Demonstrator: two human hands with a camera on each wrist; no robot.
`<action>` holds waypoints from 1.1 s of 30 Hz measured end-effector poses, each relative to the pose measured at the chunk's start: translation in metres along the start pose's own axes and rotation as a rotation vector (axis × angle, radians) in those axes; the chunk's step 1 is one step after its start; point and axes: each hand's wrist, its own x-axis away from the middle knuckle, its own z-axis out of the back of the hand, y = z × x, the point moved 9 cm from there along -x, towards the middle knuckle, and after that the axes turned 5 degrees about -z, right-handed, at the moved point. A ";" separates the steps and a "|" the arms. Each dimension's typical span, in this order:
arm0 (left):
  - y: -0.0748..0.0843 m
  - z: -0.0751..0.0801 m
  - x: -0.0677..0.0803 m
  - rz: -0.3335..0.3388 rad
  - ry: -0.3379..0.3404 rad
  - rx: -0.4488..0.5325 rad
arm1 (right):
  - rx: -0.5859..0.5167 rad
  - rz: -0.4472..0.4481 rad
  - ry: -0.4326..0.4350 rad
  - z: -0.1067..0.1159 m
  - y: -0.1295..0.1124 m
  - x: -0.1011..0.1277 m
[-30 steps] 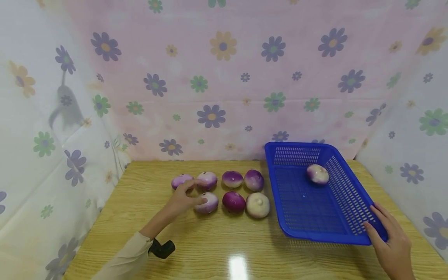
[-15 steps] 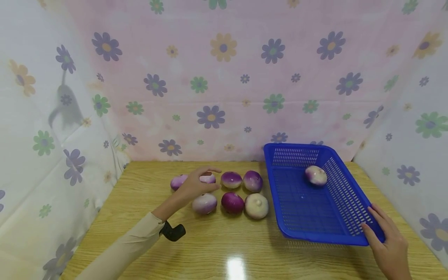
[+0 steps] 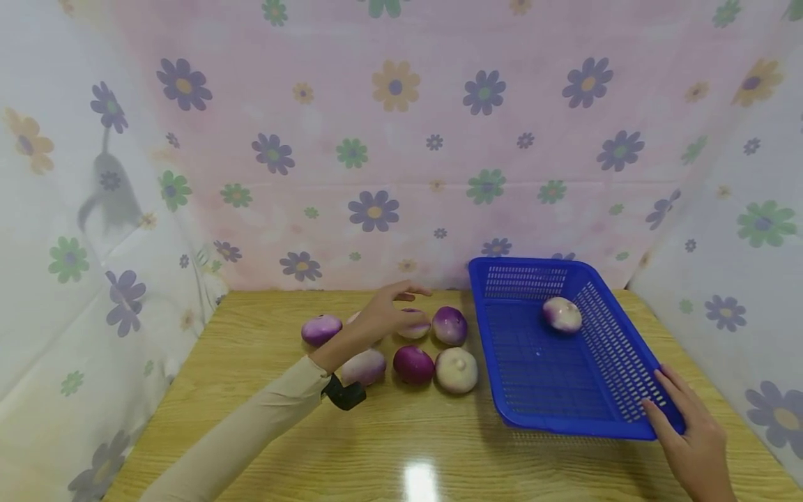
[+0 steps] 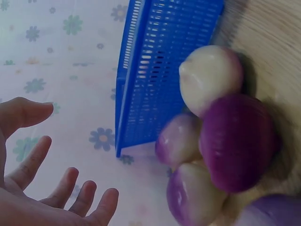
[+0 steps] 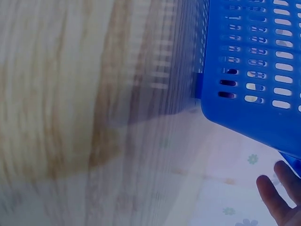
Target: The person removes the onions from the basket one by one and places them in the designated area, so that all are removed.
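Observation:
Several purple and white onions lie in two rows on the wooden table (image 3: 401,446). My left hand (image 3: 401,307) hovers over the back row with fingers spread and nothing in it; it partly covers one onion (image 3: 417,329). The left wrist view shows that palm (image 4: 42,188) empty, with a dark purple onion (image 4: 237,141) and a pale onion (image 4: 209,77) close by. A blue plastic basket (image 3: 627,355) stands to the right with one pale onion (image 3: 562,314) inside. My right hand (image 3: 680,418) rests on the basket's near right corner, fingers fairly straight along the rim.
Flowered cloth walls (image 3: 389,139) close in the table at the back and on both sides. A bare strip of table runs along the front edge. In the right wrist view the basket's slotted wall (image 5: 254,70) fills the upper right.
My left hand has moved from the front-left onions back and to the right, over the back row. The right hand and the basket have stayed put.

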 end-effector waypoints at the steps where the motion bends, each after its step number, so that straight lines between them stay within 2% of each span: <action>1: 0.001 -0.003 -0.004 -0.007 -0.003 0.004 | 0.002 0.002 -0.001 0.000 0.000 0.000; 3: 0.003 -0.010 -0.011 -0.010 -0.013 0.018 | 0.009 0.007 -0.003 0.001 -0.001 0.000; 7: 0.011 -0.025 -0.028 -0.074 -0.036 0.041 | 0.029 0.027 0.000 0.003 -0.005 -0.002; 10: 0.015 -0.038 -0.037 -0.103 -0.055 0.097 | 0.040 0.034 -0.011 0.003 -0.007 -0.001; 15: 0.019 -0.059 -0.049 -0.090 -0.069 0.182 | 0.067 0.023 -0.038 0.001 -0.006 0.000; 22: 0.031 -0.077 -0.068 -0.121 -0.078 0.034 | 0.077 0.017 -0.054 0.000 -0.005 0.001; 26: 0.030 -0.091 -0.085 -0.123 -0.085 0.025 | 0.054 0.046 -0.037 0.000 -0.005 0.001; 33: 0.026 -0.114 -0.111 -0.084 -0.069 0.048 | 0.022 0.092 -0.008 0.002 -0.008 0.000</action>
